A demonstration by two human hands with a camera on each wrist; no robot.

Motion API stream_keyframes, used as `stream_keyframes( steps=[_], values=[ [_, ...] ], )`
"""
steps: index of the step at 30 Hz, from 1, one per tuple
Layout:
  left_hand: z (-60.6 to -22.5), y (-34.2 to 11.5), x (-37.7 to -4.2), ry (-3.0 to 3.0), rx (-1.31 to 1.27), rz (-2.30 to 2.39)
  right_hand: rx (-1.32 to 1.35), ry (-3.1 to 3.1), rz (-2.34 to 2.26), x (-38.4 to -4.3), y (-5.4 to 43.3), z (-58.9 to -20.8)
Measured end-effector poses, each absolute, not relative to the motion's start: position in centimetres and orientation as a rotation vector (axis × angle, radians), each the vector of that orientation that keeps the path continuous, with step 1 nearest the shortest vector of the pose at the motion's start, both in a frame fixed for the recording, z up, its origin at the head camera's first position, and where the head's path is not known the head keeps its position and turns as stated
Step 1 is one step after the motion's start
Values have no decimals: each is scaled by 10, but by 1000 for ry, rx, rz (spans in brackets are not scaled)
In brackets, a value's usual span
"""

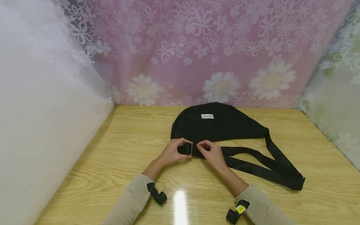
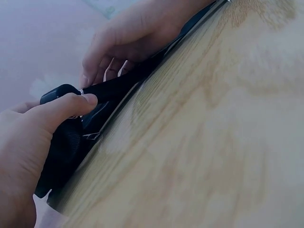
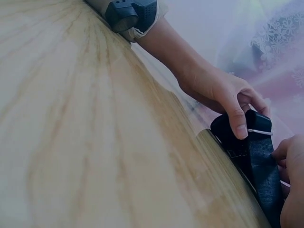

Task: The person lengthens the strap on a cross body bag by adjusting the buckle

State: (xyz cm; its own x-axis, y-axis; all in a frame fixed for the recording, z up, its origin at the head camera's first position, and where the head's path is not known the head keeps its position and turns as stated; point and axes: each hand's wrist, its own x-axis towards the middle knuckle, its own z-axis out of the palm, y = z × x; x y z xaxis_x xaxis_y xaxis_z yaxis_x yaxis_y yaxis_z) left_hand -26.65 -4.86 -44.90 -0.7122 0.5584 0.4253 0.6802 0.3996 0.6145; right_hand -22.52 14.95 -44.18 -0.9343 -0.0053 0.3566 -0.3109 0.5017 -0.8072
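A black waist bag [image 1: 219, 125] with a small white label [image 1: 207, 116] lies flat on the table. Its black strap [image 1: 253, 165] loops out to the right and back toward the hands. At the near left edge of the bag, my left hand [image 1: 172, 152] grips the strap beside a thin silver metal slider [image 3: 261, 132], where the webbing folds over in a loop. Just right of the slider, my right hand [image 1: 214, 154] pinches the strap between thumb and fingers. In the left wrist view the left thumb [image 2: 71, 107] presses on the folded webbing.
The wood-grain table [image 1: 118, 134] carries the bag and both forearms. Behind it hangs a pink flowered curtain [image 1: 180, 68], with a white sheet [image 1: 50, 93] along the left and a pale flowered one on the right. A black wrist camera [image 1: 157, 193] sits at each sleeve.
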Motion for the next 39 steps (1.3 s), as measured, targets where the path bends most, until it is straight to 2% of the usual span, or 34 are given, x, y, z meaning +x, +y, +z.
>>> stream_keyframes(
  steps=[11, 22, 30, 39],
  values=[
    [-447, -49, -263, -2577, -1060, -1147, 332, -2460, 1451, -225, 149, -444],
    [-447, -47, -266, -2489, -1104, -1389, 262, -2425, 1381, -225, 150, -443],
    [-446, -48, -265, -2518, -1121, -1284, 345, -2421, 1436, -225, 150, -446],
    [-443, -47, -264, -2404, -1190, -1415, 257, -2436, 1315, -225, 151, -445]
  ],
)
